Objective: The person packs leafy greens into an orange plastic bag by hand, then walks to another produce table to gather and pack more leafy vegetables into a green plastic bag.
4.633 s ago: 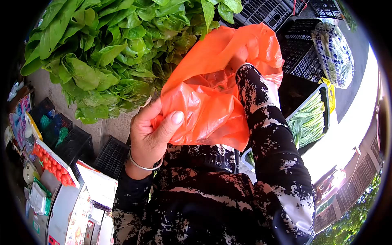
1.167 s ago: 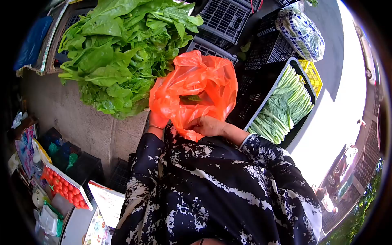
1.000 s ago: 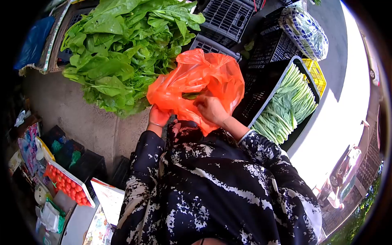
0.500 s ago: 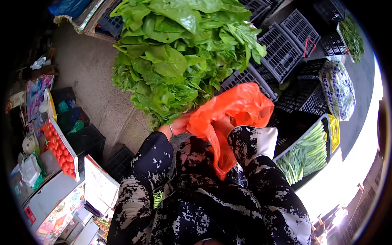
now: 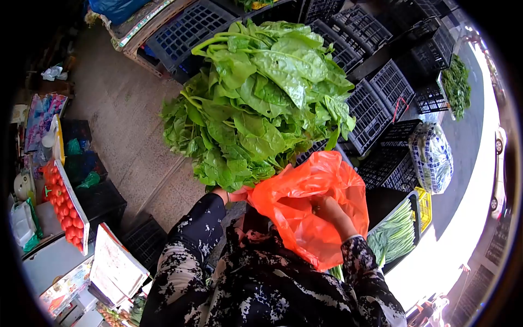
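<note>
While a heap of broad, glossy, crinkled green leaves point(image 5: 256, 103) fills the upper middle of the frame, rigid black lattice-sided crates point(image 5: 364, 117) stand at upper right. Just below the leaves, at lower centre, is a thin, wrinkled orange-red plastic bag point(image 5: 291, 220), its mouth gaping. Right of it lie a rounded bundle point(image 5: 433, 158) in blue-printed wrap and slender, pale-stemmed greens point(image 5: 393, 231). The right hand point(image 5: 330, 213) reaches into the bag's mouth; the left hand point(image 5: 235, 195) is at its left edge, beneath the leaves. Fingers are largely hidden, so neither grip's closure can be told.
</note>
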Available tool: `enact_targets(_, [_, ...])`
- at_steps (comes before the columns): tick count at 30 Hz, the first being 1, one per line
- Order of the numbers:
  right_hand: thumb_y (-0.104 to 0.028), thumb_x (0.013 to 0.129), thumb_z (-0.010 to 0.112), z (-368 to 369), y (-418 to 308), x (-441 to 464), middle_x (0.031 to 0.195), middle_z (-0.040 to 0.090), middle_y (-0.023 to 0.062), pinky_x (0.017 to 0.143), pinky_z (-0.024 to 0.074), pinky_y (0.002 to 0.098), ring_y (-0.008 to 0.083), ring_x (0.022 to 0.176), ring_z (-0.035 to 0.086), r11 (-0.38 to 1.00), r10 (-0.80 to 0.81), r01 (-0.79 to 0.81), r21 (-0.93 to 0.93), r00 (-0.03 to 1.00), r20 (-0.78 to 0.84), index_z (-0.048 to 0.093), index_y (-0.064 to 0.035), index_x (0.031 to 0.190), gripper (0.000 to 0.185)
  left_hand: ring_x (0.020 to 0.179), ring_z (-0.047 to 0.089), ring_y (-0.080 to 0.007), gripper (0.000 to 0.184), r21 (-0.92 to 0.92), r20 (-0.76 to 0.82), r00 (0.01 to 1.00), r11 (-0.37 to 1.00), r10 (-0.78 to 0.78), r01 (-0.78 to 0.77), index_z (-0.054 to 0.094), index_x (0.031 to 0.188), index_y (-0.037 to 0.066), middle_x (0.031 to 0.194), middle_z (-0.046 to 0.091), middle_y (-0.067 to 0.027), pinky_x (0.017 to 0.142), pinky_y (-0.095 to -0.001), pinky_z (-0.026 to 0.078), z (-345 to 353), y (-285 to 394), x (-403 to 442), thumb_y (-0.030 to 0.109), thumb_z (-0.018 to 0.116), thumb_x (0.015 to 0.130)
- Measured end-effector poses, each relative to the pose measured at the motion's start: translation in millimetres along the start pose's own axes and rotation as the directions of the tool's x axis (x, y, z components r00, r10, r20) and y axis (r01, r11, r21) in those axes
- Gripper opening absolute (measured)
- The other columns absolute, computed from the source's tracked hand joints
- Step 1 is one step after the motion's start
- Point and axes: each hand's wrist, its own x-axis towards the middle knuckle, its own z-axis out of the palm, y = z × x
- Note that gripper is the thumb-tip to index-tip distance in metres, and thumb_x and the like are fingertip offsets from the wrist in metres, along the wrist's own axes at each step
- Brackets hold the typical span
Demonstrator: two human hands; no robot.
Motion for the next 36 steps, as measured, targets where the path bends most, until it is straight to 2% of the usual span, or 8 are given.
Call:
enact_targets(4, [-0.004, 0.075, 0.063, -84, -39, -68, 0.079, 0.059, 0.004, 0.061, 0.0466, 0.0243, 0.0122, 0.069, 0.058, 0.823, 0.04, 0.135, 0.552, 0.955, -0.293, 0.052, -0.0036, 0.084, 0.014, 0.092, 0.06, -0.0194, 0.04, 0.013, 0.021, 1.0, 1.0, 0.008, -0.009, 0.046, 0.123, 0.006, 0.111, 0.057, -0.0081, 0.073, -0.0367, 0.051, -5, 5, 1, 0.01, 0.052, 0.084])
enact_targets(7, [-0.006, 0.078, 0.063, -164, -112, -81, 0.085, 0.059, 0.0027, 0.066, 0.0454, 0.0224, 0.0095, 0.075, 0.057, 0.755, 0.089, 0.227, 0.615, 0.894, -0.44, 0.05, -0.0024, 0.09, 0.018, 0.091, 0.06, -0.0196, 0.04, 0.019, 0.034, 0.999, 1.0, 0.017, -0.018, 0.046, 0.123, 0.006, 0.11, 0.057, -0.0083, 0.071, -0.0369, 0.052, -11, 8, 2, 0.01, 0.052, 0.083])
enact_targets(12, [-0.005, 0.08, 0.06, -238, -250, -28, 0.083, 0.06, 0.0038, 0.062, 0.0443, 0.0201, 0.0078, 0.071, 0.056, 0.707, -0.142, 0.528, 0.47, 0.757, -0.638, 0.051, 0.0004, 0.097, 0.02, 0.089, 0.061, -0.0199, 0.041, 0.049, 0.047, 0.998, 0.998, 0.03, -0.032, 0.046, 0.123, 0.007, 0.109, 0.058, -0.0086, 0.069, -0.0372, 0.052, -20, 22, 3, 0.011, 0.052, 0.083])
enact_targets(15, [-0.013, 0.08, 0.065, -247, -291, 22, 0.085, 0.061, 0.0078, 0.051, 0.0413, 0.0215, 0.0071, 0.06, 0.053, 0.888, -0.199, 0.413, 0.203, 0.742, -0.64, 0.053, 0.0037, 0.106, 0.033, 0.087, 0.062, -0.0201, 0.041, 0.066, 0.058, 0.997, 0.997, 0.044, -0.048, 0.046, 0.123, 0.007, 0.108, 0.058, -0.0088, 0.068, -0.0374, 0.053, -19, 33, 1, 0.011, 0.053, 0.083])
enact_targets(18, [-0.012, 0.081, 0.064, -228, -309, 30, 0.094, 0.058, 0.0099, 0.047, 0.0387, 0.019, 0.0078, 0.053, 0.051, 0.897, -0.289, 0.436, -0.078, 0.444, -0.848, 0.055, 0.003, 0.104, 0.03, 0.086, 0.062, -0.0203, 0.041, 0.063, 0.076, 0.995, 0.995, 0.068, -0.073, 0.046, 0.123, 0.007, 0.107, 0.059, -0.0089, 0.066, -0.0376, 0.053, -24, 34, 4, 0.011, 0.053, 0.083])
enact_targets(22, [-0.006, 0.082, 0.061, -163, -273, 20, 0.068, 0.058, 0.0011, 0.049, 0.0379, 0.0165, 0.0031, 0.053, 0.049, 0.842, -0.156, 0.445, 0.306, 0.743, -0.65, 0.061, -0.0004, 0.087, 0.007, 0.084, 0.063, -0.0205, 0.041, 0.026, 0.131, 0.987, 0.995, 0.096, -0.1, 0.046, 0.123, 0.007, 0.106, 0.059, -0.0092, 0.064, -0.0379, 0.053, -22, 20, 18, 0.011, 0.053, 0.083])
enact_targets(31, [-0.02, 0.087, 0.058, -69, -170, -11, 0.08, 0.061, 0.0056, 0.056, 0.0462, 0.0207, 0.0082, 0.062, 0.057, 0.84, 0.17, 0.084, 0.536, 0.897, -0.408, 0.059, 0.0035, 0.095, 0.025, 0.081, 0.064, -0.0211, 0.042, -0.002, 0.186, 0.968, 0.986, 0.167, -0.169, 0.046, 0.123, 0.007, 0.103, 0.06, -0.0097, 0.06, -0.0385, 0.054, -3, -16, 45, 0.011, 0.053, 0.082])
enact_targets(36, [-0.038, 0.078, 0.065, -10, -120, -44, 0.098, 0.062, 0.0155, 0.066, 0.0493, 0.0302, 0.0213, 0.071, 0.063, 0.981, 0.035, 0.003, 0.193, 0.98, -0.195, 0.055, 0.0, 0.109, 0.049, 0.068, 0.064, -0.0174, 0.038, -0.057, 0.075, 0.952, 0.954, 0.297, -0.293, 0.052, 0.119, 0.011, 0.092, 0.063, -0.004, 0.052, -0.0404, 0.054, 44, -41, 40, 0.011, 0.053, 0.08])
